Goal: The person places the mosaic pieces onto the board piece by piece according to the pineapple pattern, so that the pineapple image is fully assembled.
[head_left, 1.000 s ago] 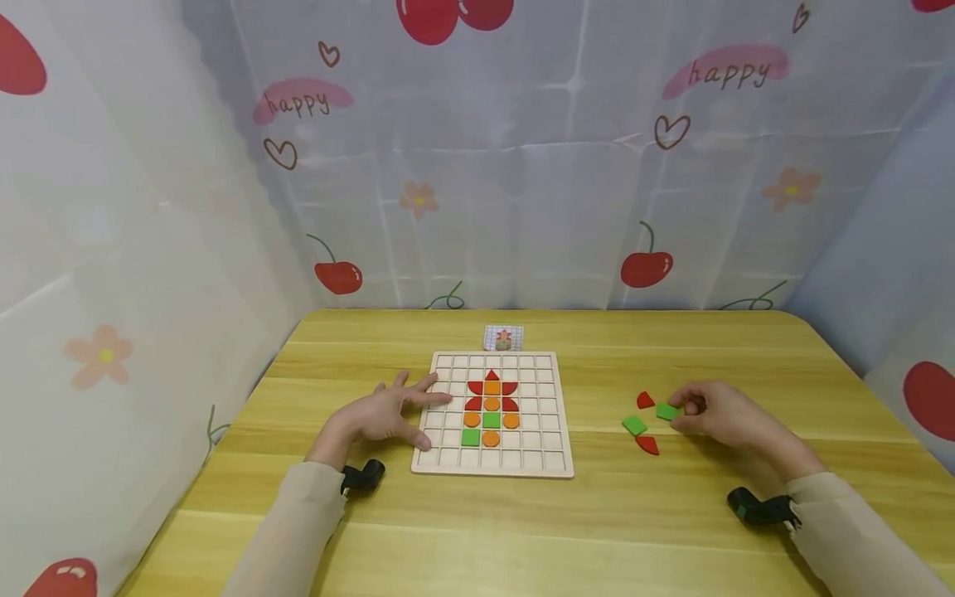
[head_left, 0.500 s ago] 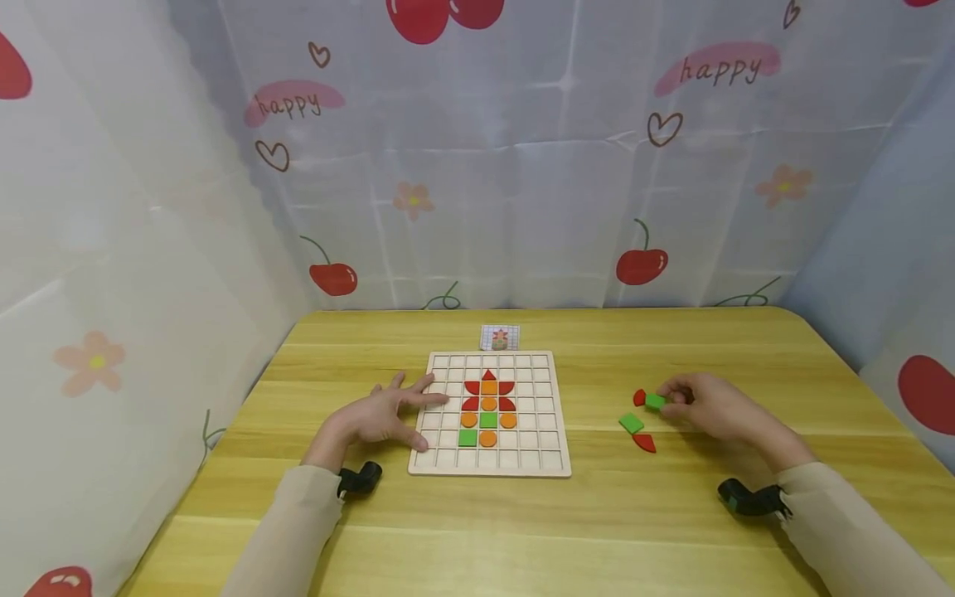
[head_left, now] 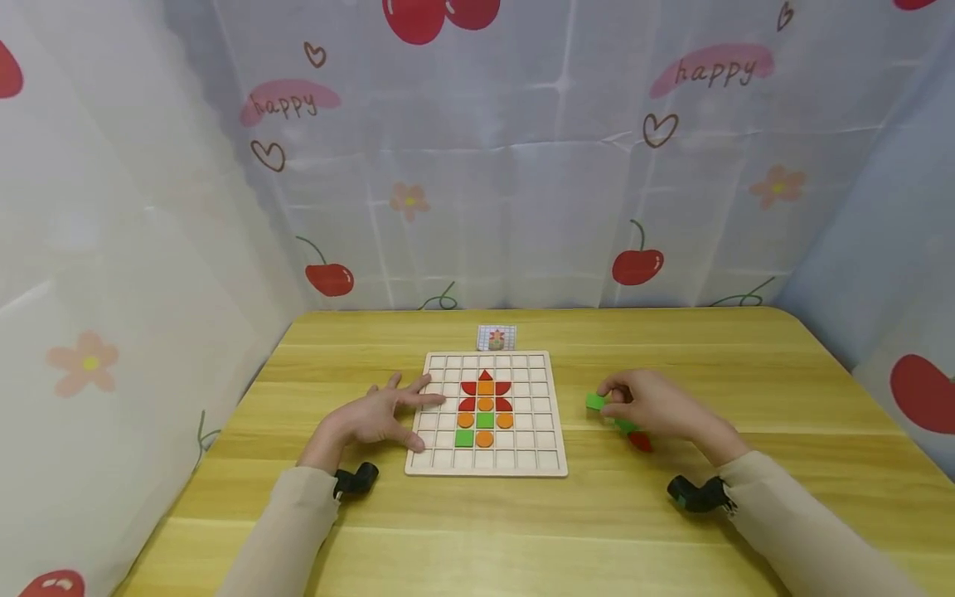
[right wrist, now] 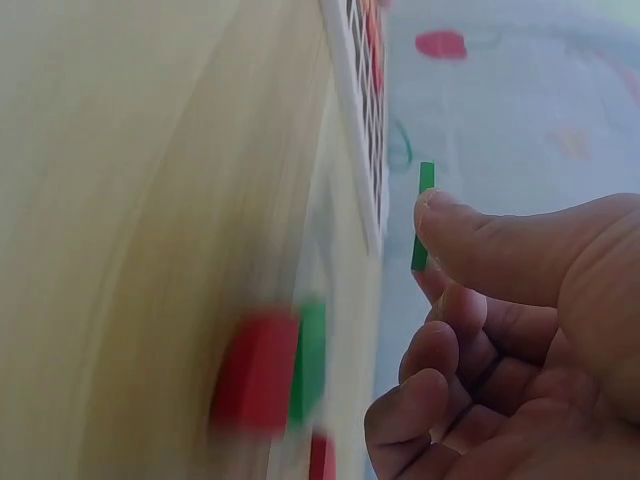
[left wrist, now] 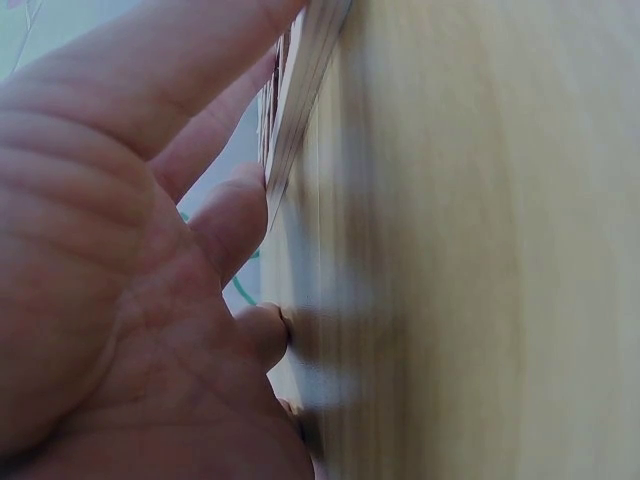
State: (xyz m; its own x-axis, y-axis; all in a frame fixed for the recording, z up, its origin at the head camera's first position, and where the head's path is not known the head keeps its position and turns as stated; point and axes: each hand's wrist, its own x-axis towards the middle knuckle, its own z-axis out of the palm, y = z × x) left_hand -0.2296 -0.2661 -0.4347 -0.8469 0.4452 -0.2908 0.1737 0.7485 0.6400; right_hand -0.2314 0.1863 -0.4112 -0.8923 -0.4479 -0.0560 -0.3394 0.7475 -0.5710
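Note:
Between thumb and forefinger my right hand [head_left: 652,406] pinches a green square tile [head_left: 594,401], held above the table to the right of a wooden grid board [head_left: 533,460]. The right wrist view shows that tile [right wrist: 424,215] edge-on. With fingers spread, my left hand [head_left: 373,416] rests at the board's left edge, thumb and fingertips on its rim. Red, orange and green tiles form a figure on the board, with a red triangle [head_left: 486,376] on top and a green square [head_left: 464,438] at its lower left. Under my right hand lie another green tile [head_left: 625,425] and a red quarter-round tile [head_left: 640,441].
A small picture card [head_left: 496,337] with a printed grid figure lies just behind the board. The wooden table [head_left: 448,531] ends at a printed curtain [head_left: 492,166] behind and at the sides. A black wrist camera [head_left: 697,494] sits on the right cuff.
My right hand has picked up the green tile from the loose pieces and carried it left toward the board. My left hand has stayed at the board's edge. The head view has shifted slightly.

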